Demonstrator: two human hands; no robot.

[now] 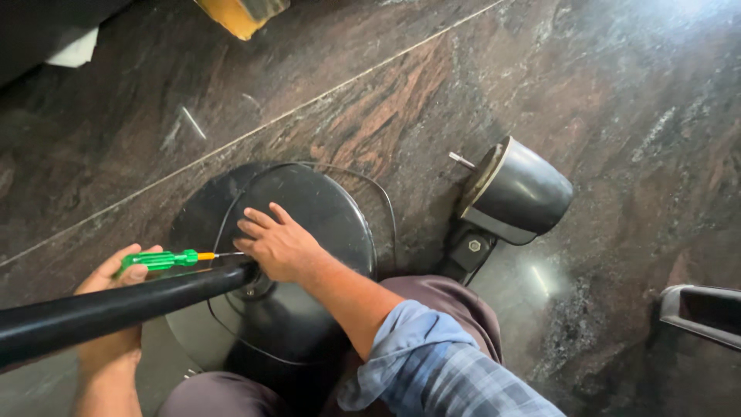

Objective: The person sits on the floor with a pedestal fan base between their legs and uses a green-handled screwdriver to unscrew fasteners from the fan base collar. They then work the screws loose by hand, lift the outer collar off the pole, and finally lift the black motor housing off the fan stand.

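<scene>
1. Fingers (147,251) of the left hand (116,289) are wrapped around a green screwdriver (166,259), its tip near the black pole (116,309).
2. Right hand (279,245) rests spread, holding nothing, on the round black base (324,208) lying on the stone floor (617,116).
3. Black motor housing (517,193) lies just beside the base.

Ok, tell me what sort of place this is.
Probably a home or small workshop floor: polished dark stone floor with a tile joint, a dismantled pedestal fan's round base and motor housing lying on it, green screwdriver in hand.
</scene>
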